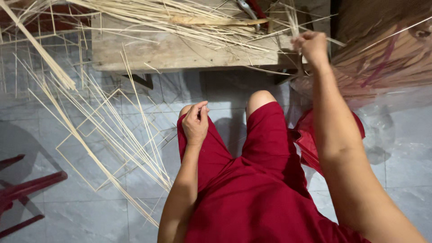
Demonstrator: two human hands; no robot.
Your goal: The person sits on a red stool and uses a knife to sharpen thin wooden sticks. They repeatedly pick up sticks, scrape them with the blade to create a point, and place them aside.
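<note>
At far left the legs of a red chair (27, 186) stand on the grey tile floor (90, 216). Next to it a fan of thin pale splints (112, 135) leans from the floor up toward the tabletop (180, 51), some bent into open square frames. More splints lie in a loose heap (180, 18) across the tabletop's rough wood, with what looks like a pair of red-handled pliers (249, 9) partly buried near the far edge. The left hand (195, 123) rests on the left knee of the red shorts (252, 180), fingers curled together with the thumb against the forefinger; whether they pinch a splint I cannot tell. The right hand (310, 45) is raised at the tabletop's right corner, closed in a fist around a few upright strips (294, 22) that rise from the fingers. A red bag (308, 139) lies beside the right thigh, and at far right a bundle of brown sticks (382, 49) sits in clear plastic. The strips look very light, springy along their length, and likely to snap or splinter if bent sharply; their edges may be sharp. They would best be gripped low, close to the fist, several together, since the free ends whip and flex.
</note>
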